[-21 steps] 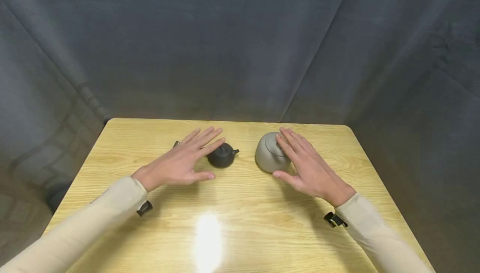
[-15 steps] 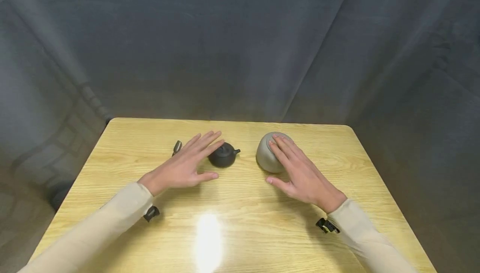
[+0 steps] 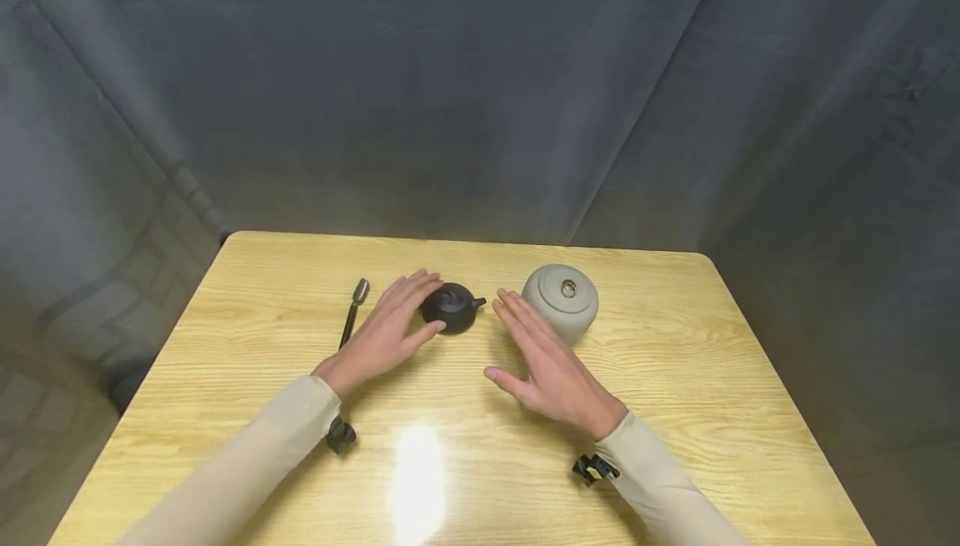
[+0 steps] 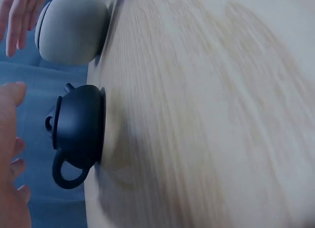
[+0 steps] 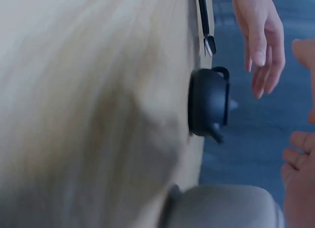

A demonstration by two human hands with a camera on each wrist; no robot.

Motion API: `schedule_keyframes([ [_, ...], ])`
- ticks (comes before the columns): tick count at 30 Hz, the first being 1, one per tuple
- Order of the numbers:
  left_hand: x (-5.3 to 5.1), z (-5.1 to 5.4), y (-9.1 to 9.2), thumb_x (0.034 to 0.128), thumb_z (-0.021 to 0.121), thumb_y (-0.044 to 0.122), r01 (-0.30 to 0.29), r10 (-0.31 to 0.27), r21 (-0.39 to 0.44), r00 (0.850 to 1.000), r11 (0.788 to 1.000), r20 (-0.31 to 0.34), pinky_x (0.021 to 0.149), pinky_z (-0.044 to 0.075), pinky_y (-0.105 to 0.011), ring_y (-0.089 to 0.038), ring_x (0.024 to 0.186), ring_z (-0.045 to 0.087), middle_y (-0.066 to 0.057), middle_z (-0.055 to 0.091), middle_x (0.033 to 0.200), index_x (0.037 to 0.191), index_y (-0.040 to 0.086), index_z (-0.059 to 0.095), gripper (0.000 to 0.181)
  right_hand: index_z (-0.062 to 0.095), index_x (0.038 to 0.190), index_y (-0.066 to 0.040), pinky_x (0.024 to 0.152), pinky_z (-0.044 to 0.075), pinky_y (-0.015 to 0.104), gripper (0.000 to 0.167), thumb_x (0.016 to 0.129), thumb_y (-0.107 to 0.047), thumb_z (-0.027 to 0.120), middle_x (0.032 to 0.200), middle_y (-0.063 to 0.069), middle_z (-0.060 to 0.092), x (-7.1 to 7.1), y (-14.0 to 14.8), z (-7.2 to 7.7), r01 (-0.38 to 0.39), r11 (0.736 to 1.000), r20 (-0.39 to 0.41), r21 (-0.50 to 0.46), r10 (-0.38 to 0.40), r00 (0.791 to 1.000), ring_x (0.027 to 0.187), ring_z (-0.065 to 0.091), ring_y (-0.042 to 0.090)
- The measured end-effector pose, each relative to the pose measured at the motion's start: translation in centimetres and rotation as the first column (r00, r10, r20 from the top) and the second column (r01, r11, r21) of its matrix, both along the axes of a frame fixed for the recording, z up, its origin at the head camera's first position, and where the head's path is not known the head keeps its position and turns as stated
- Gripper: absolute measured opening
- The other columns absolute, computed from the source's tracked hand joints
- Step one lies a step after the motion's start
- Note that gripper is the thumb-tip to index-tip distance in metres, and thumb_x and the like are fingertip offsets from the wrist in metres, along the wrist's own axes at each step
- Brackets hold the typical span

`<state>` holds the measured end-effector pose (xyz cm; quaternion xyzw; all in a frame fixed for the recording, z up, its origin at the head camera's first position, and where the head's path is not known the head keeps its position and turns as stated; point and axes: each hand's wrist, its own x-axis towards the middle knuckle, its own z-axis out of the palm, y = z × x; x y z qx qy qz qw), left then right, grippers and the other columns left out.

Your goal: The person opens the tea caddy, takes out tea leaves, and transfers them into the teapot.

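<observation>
A small black teapot [image 3: 454, 309] with a short spout stands upright on the table, its loop handle showing in the left wrist view. Over its handle side hovers my left hand [image 3: 386, 333], thumb and fingers spread and relaxed, apart from the pot in the left wrist view [image 4: 10, 154]. To the right stands a round grey lidded jar [image 3: 562, 300] with a ring knob on its lid. Just left of that jar my right hand [image 3: 551, 375] is held in the air, fingers extended, holding nothing. A dark-handled scoop [image 3: 356, 304] lies left of the teapot, its lower end behind my left hand.
The light wooden table [image 3: 675, 363] has rounded far corners. Grey curtains [image 3: 450, 96] hang behind it and along both sides. Each wrist carries a small black camera, and a bright glare spot lies on the near tabletop.
My right hand has moved left and slightly nearer, off the front of the jar, uncovering its lid. My left hand has shifted right toward the teapot, so more of the scoop shows.
</observation>
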<state>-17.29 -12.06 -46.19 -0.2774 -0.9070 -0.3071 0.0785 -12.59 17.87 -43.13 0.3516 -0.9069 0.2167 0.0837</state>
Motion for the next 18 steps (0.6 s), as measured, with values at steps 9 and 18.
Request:
schedule_keyframes([
  [9, -0.7, -0.8, 0.6, 0.1091, 0.061, 0.04, -0.052, 0.046, 0.078, 0.995, 0.996, 0.084, 0.135, 0.019, -0.061, -0.034, 0.162, 0.034, -0.011, 0.051, 0.163, 0.156, 0.011, 0.051, 0.056, 0.018, 0.172, -0.015, 0.132, 0.026, 0.058, 0.089, 0.104, -0.047, 0.066, 0.18, 0.006, 0.02, -0.9, -2.2, -3.1, 0.109, 0.977, 0.203, -0.183, -0.071, 0.977, 0.167, 0.024, 0.032],
  [18, -1.4, -1.1, 1.2, 0.109, 0.062, 0.034, -0.075, 0.062, 0.1, 0.99, 0.992, 0.124, 0.132, 0.024, -0.063, -0.036, 0.16, 0.036, -0.01, 0.053, 0.16, 0.146, 0.012, 0.061, 0.043, 0.023, 0.171, -0.012, 0.131, 0.03, 0.056, 0.089, 0.103, -0.043, 0.07, 0.177, 0.014, 0.028, -2.1, -3.7, -5.3, 0.263, 0.93, 0.351, -0.256, -0.164, 0.922, 0.164, 0.029, 0.032],
])
